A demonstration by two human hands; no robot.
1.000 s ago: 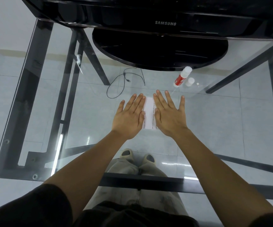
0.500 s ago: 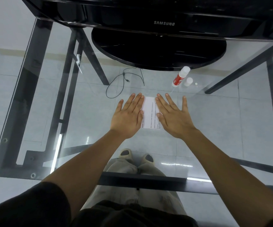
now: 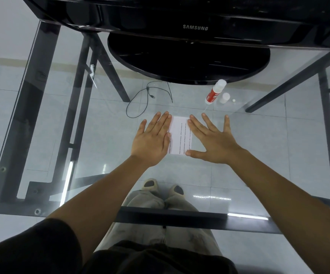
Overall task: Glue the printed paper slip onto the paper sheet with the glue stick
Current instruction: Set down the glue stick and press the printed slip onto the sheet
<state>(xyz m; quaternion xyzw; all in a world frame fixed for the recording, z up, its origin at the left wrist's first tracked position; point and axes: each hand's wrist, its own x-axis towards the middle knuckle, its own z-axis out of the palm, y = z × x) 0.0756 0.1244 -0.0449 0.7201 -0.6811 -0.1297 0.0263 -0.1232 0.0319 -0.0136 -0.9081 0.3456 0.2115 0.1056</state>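
Two hands are down on the clear glass table [image 3: 259,147], and between them lies one printed paper [image 3: 181,135], a white rectangle with thin lines of small text running along its length. The left hand [image 3: 150,141] lies flat with its fingers straight and close together, grasping nothing, its inner edge overlapping the paper's left side. The right hand [image 3: 213,141] is flat too, fingers spread wide and straight, forefinger along the paper's right edge and thumb out by the near right corner; it grips nothing either. Whether that white rectangle is one layer or two, I cannot tell. Further back and to the right lies one glue stick [image 3: 213,93], a round tube with a red label and a white end, tilted on its side on the glass; what is left inside it cannot be seen. Just beside it stands one small white cap [image 3: 225,97], a short cylinder, apart from the tube. At the far edge sits one glossy black monitor [image 3: 180,26] on a broad oval base [image 3: 188,62]. Through the glass show pale square floor tiles, the table's dark metal frame, one thin black cable [image 3: 152,95] in a loose loop, and two beige shoes [image 3: 149,184] side by side.
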